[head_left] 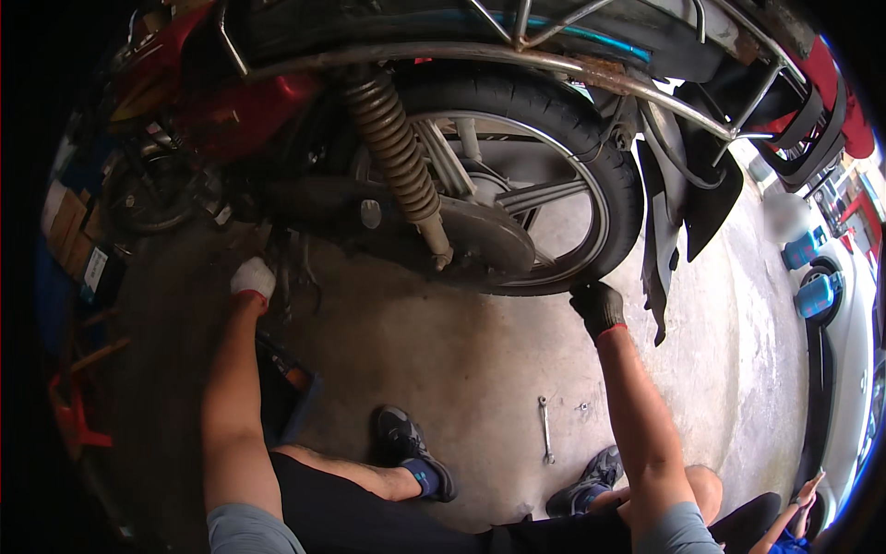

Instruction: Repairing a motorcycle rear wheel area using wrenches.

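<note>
My left hand (252, 280), in a white glove with a red cuff, is closed in a fist beside the metal stand parts (293, 268) under the motorcycle; what its fingers hold is hidden. My right hand (598, 307), in a dark glove with a red cuff, has its fingers curled against the bottom of the rear tyre (620, 208). The tyre sits on a silver spoked wheel (544, 196). In front of the wheel are a rusty coil-spring shock absorber (392, 138) and a dark chain cover (480, 235).
A wrench (546, 429) lies on the concrete floor between my shoes, with a small metal part (583, 406) near it. A dark tray (293, 379) stands by my left leg. Blue canisters (815, 295) and a white car (854, 360) are at the right, where another person's hand (809, 489) shows.
</note>
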{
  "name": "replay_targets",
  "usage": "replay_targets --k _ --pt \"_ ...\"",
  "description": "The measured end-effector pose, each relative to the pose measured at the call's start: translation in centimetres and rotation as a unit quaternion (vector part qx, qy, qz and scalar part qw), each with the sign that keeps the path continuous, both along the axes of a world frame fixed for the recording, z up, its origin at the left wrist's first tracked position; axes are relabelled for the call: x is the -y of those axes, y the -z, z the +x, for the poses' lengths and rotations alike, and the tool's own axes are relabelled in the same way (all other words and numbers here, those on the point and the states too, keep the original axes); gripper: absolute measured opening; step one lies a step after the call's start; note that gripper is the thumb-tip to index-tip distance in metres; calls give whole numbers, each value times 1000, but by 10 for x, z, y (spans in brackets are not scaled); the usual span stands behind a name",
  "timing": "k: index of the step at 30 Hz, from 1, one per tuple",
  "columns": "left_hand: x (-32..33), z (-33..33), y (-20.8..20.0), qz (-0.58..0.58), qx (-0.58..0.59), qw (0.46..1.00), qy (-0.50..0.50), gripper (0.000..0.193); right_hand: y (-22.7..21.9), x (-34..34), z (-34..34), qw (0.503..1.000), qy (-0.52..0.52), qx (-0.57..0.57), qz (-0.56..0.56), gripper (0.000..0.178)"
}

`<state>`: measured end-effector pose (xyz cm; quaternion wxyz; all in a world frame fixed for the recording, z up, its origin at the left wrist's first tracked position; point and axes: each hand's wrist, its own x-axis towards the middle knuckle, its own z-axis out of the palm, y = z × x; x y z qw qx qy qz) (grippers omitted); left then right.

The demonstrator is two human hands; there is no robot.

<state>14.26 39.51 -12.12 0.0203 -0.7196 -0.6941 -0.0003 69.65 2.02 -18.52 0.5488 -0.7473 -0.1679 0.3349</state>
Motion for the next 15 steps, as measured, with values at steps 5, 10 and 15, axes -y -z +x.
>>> replay_targets --k 5,10,15 --pt "-24 -13 33 -19 -83 994 62 25 2 1 7 960 -91 265 -3 17" --pt "-22 -12 32 -4 -40 999 33 25 -3 -20 12 859 -101 499 -46 14" --pt "3 10 8 12 29 999 -36 25 -49 -18 -11 954 196 -52 221 41"
